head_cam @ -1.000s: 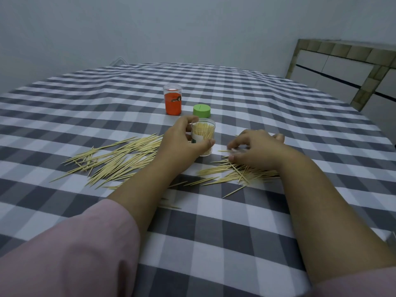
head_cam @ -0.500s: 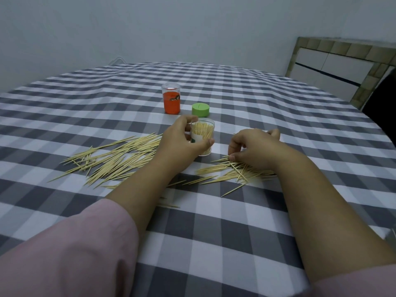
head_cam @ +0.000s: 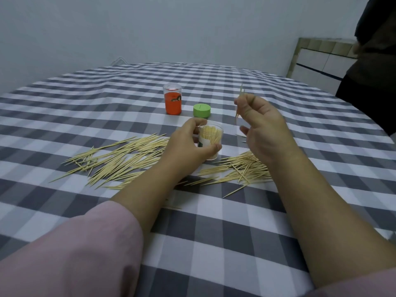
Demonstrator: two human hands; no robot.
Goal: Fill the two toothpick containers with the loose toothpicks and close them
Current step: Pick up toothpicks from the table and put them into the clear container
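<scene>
My left hand (head_cam: 188, 144) grips a clear open container (head_cam: 211, 138) standing upright on the table, packed with toothpicks. My right hand (head_cam: 260, 127) is raised to its right and pinches a few toothpicks (head_cam: 239, 101) held nearly upright. A green lid (head_cam: 201, 110) lies just behind the container. An orange container (head_cam: 172, 99) with a clear cap stands further back. One pile of loose toothpicks (head_cam: 120, 161) is spread left of my left hand; a second pile (head_cam: 240, 170) lies under my right forearm.
The round table wears a grey-and-white checked cloth (head_cam: 214, 232). A person in dark clothes (head_cam: 372, 52) stands at the far right edge. A tiled cabinet (head_cam: 317, 61) is behind the table on the right.
My right hand has lifted off the right pile with a few toothpicks pinched in it. My left hand stays on the clear container. A person in dark clothes has come into view at right.
</scene>
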